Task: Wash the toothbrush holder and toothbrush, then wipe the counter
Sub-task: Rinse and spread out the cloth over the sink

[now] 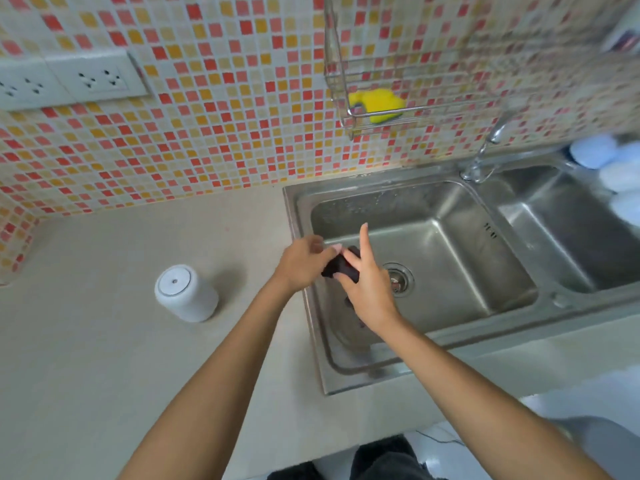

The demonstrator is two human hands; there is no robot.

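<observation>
A white toothbrush holder [187, 293] stands upside down on the beige counter [104, 358], left of the sink. Over the left basin of the steel sink [450, 244], both hands meet on a small dark cloth [341, 266]. My left hand [304, 261] pinches its left end. My right hand [367, 282] grips it from the right, with the index finger pointing up. No toothbrush is visible.
A wire rack [408, 109] on the tiled wall holds a yellow sponge [377, 103]. The tap [485, 154] rises between the two basins. White rounded items [609, 168] sit at the far right. Wall sockets [69, 81] are at the upper left.
</observation>
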